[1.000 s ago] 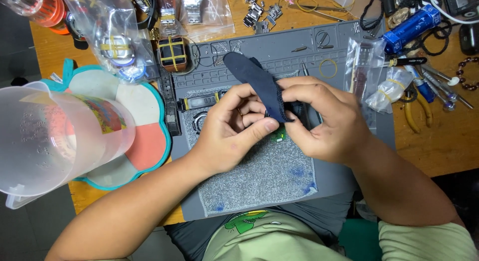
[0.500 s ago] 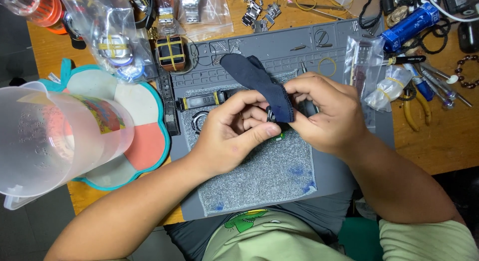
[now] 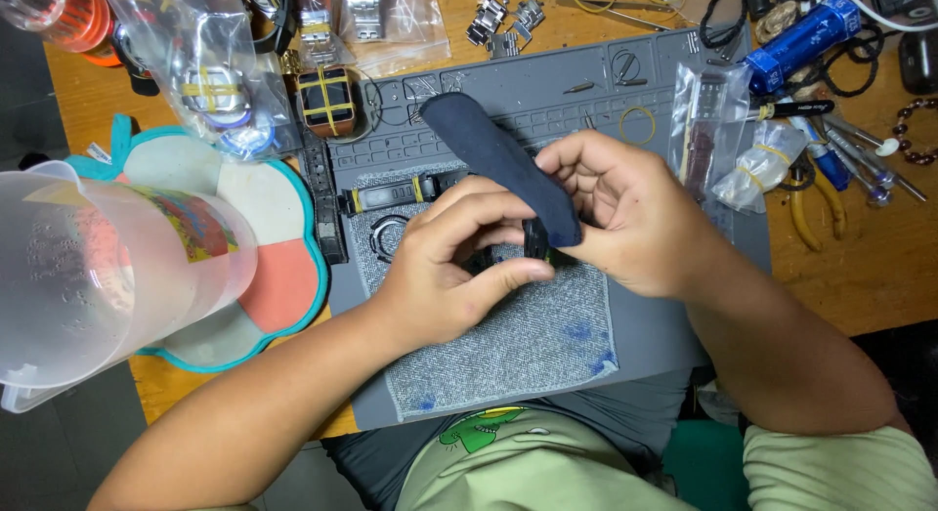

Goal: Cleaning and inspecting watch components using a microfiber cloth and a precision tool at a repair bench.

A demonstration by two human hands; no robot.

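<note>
I have the dark blue strap (image 3: 508, 174) between both hands, over the grey mat (image 3: 508, 335). My left hand (image 3: 459, 267) is curled nearly closed, thumb and forefinger pinching a small dark piece at the strap's lower end (I can't make out what it is, my fingers cover most of it). My right hand (image 3: 625, 213) is half closed, its fingers bent round the same end from the other side, touching the strap's edge. The strap's long axis runs from that pinch up and away to the left, its free end rising clear beyond my left knuckles. Both hands meet at the near end; neither touches the far tip. A black strap (image 3: 396, 191) lies flat just beyond my left hand.
</note>
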